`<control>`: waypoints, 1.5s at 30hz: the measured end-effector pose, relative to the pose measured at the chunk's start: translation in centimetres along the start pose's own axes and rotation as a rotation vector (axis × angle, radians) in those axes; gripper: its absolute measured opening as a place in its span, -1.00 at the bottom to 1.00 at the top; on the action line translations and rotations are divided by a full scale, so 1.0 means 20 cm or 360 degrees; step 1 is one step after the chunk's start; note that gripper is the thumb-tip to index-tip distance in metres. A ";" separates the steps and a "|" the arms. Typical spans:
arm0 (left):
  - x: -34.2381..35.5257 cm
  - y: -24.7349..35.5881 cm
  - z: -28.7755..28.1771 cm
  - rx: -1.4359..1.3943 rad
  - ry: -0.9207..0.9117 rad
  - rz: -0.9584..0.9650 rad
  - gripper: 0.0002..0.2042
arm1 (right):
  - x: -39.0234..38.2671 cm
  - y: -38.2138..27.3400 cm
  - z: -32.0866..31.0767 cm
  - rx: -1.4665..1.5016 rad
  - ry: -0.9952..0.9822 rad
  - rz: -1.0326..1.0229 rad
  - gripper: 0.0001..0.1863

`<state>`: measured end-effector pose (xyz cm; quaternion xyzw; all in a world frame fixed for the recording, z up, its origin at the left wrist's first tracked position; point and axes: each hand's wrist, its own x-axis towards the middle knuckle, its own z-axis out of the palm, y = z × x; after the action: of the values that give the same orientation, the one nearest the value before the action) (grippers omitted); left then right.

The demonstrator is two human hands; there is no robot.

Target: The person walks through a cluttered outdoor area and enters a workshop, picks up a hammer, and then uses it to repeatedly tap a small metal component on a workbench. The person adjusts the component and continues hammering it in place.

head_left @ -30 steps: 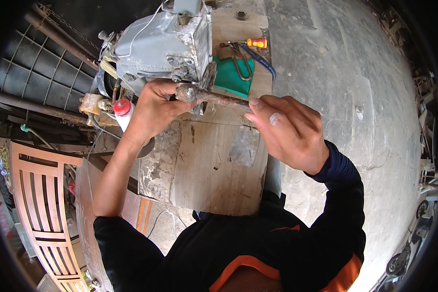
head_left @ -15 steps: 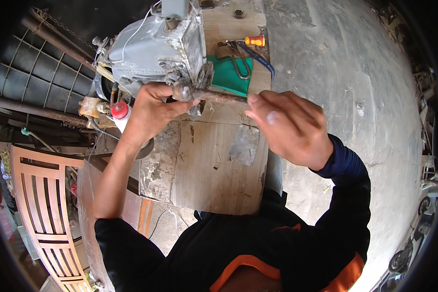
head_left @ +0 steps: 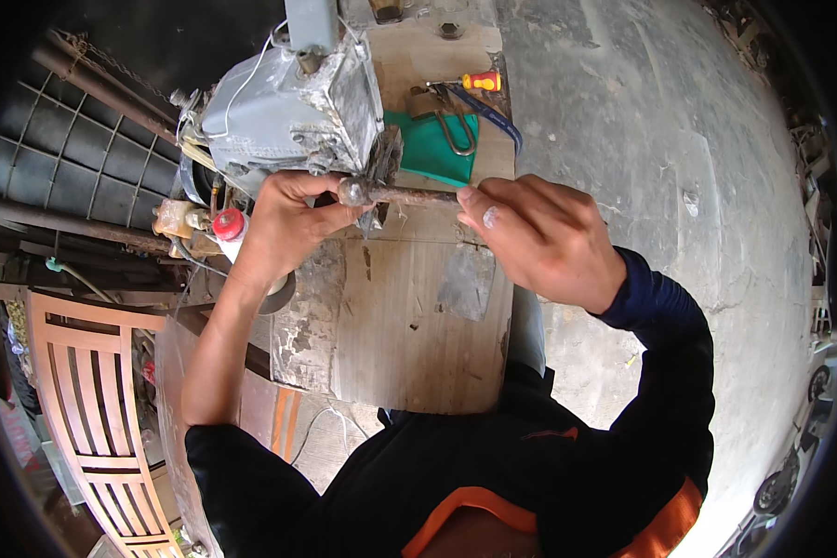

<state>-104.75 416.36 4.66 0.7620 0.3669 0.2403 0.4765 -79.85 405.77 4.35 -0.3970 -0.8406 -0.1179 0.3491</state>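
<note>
In my right hand (head_left: 544, 237), fingers wrapped round its end, is a hammer (head_left: 409, 195) with a rounded metal head and a brownish, worn handle. It lies almost level, its head pointing left. My left hand (head_left: 293, 219) is closed in a pinch close to the hammer head, by the lower edge of a grey metal machine (head_left: 284, 107). What its fingers grip is hidden behind the hammer head and the fingers. Dark, rough metal pieces (head_left: 381, 163) stick out from the machine's side, just beyond the hammer.
On the wooden bench (head_left: 418, 344) lie a green sheet (head_left: 428, 160), an open padlock (head_left: 458, 135), a red-yellow screwdriver (head_left: 481, 81) and a blue strap (head_left: 498, 116). A red-capped bottle (head_left: 229, 225) stands left of the machine. A slatted wooden panel (head_left: 93, 372) is at far left.
The view has shifted slightly. The hammer head looks a little lower and farther from me, and my right hand has moved slightly left. Both hands keep their grips.
</note>
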 end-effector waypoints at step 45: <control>-0.01 -0.04 0.01 0.0096 0.0155 0.0150 -0.93 | 0.03 0.01 -0.03 0.0061 0.0153 -0.0045 -0.68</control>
<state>-104.95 416.29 3.77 0.7799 0.3602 0.2881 0.4230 -79.72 405.98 5.14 -0.3720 -0.8306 -0.1256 0.3949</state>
